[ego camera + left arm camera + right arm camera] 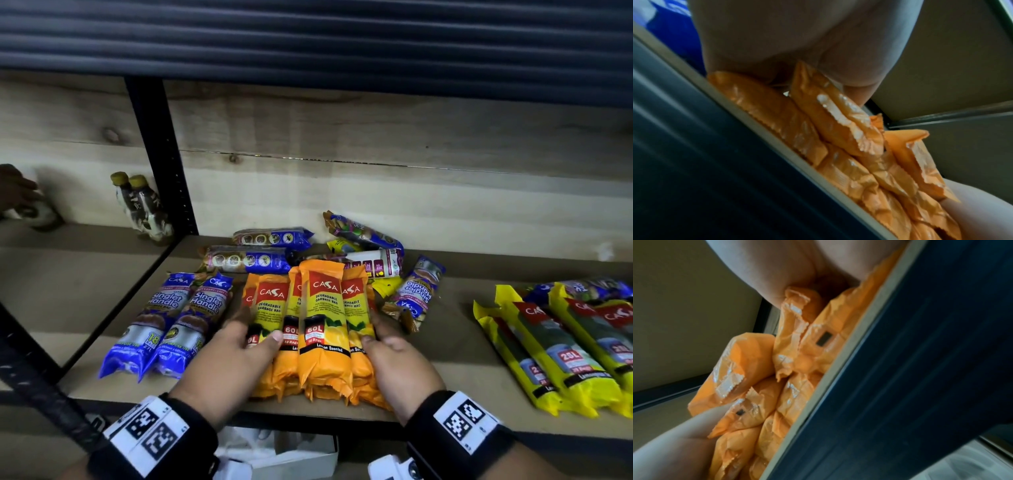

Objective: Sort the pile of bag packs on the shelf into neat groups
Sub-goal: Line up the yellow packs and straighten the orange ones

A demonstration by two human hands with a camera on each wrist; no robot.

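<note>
Head view: left hand [226, 359] and right hand [399, 359] grip orange packs [323, 308] on the wooden shelf [452, 346].

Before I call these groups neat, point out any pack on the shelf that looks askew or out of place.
One blue Singlet Handle pack lies tilted and upside down right of the orange packs, apart from its two matching packs on their left. Behind them, a mixed heap lies crisscrossed, unsorted.

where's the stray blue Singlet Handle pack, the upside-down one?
Head view, right of centre: the stray blue pack lies angled on the shelf just right of the orange stack, in front of the unsorted heap, well left of the yellow packs.
</note>
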